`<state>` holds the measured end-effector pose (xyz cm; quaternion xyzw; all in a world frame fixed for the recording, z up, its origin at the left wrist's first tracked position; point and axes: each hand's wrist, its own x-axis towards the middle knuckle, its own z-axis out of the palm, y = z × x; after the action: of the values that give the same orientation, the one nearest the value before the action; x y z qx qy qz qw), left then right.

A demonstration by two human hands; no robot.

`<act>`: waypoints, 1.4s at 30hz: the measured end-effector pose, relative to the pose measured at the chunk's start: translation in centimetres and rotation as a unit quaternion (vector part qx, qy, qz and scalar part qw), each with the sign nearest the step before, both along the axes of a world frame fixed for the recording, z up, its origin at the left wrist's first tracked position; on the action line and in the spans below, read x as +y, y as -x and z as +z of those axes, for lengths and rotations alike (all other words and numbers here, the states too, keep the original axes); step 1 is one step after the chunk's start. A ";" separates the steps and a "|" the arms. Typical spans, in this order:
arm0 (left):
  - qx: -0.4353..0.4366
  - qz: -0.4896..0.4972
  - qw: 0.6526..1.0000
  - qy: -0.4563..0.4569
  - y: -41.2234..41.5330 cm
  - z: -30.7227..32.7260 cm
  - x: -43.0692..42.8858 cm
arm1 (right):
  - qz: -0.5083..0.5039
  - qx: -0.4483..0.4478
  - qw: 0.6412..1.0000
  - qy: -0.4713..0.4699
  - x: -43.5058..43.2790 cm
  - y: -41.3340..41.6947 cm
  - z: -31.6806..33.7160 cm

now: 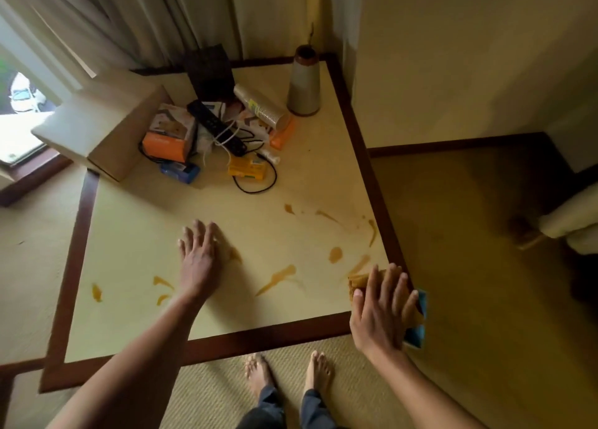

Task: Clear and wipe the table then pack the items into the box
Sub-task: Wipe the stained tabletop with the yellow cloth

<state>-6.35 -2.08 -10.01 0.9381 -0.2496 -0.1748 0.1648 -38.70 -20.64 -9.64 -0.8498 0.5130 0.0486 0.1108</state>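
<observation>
You are only starting the wiping: your right hand (382,302) is pressing a sponge (415,318) flat-fingered at the counter (136,234) corner, your left hand (199,257) lying open and empty. Orange smears (278,276) are still covering the surface, and the clutter (213,137) is waiting beside the box (97,130).

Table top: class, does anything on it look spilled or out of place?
Yes. Orange-brown smears streak the near half of the table, unwiped. A sleeve of cups lies tipped over on the heap of boxes and cables at the far side.

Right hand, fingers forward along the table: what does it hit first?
Likely the orange streak just ahead of the right hand on the sponge; beyond it more stains, no objects. Depth unclear.
</observation>
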 end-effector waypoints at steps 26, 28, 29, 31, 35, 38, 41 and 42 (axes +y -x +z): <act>-0.065 -0.001 0.998 -0.002 -1.8 -1.2 -1.0 | 0.245 0.018 0.969 -0.017 -12.0 -14.0 -0.5; -0.062 -0.010 0.998 -0.013 -1.9 -1.4 -0.8 | 0.217 0.014 0.976 -0.016 -15.8 -18.7 -0.8; -0.065 -0.017 0.997 -0.022 -1.8 -1.6 -0.8 | 0.206 0.007 0.978 -0.014 -17.1 -21.2 -0.8; -0.066 -0.021 0.997 -0.033 -1.8 -1.8 -0.8 | 0.199 -0.008 0.980 -0.022 -18.7 -25.8 -0.7; -0.073 -0.020 0.996 -0.037 -1.7 -1.8 -1.0 | 0.230 -0.015 0.973 -0.016 -17.0 -29.0 -0.5; -0.072 -0.016 0.997 -0.035 -1.6 -1.8 -1.1 | 0.301 -0.006 0.954 -0.005 -16.5 -27.0 -1.1; -0.072 -0.018 0.997 -0.038 -1.7 -1.8 -1.1 | 0.280 -0.007 0.960 0.004 -20.1 -28.2 -1.1; -0.075 -0.018 0.996 -0.038 -1.7 -1.8 -1.0 | 0.253 -0.005 0.968 0.001 -21.2 -28.9 -1.0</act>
<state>-4.68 -3.12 -11.82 0.9495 -0.2714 -0.1160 0.1064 -9.78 -41.82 -10.62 -0.9522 0.2812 0.0705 0.0963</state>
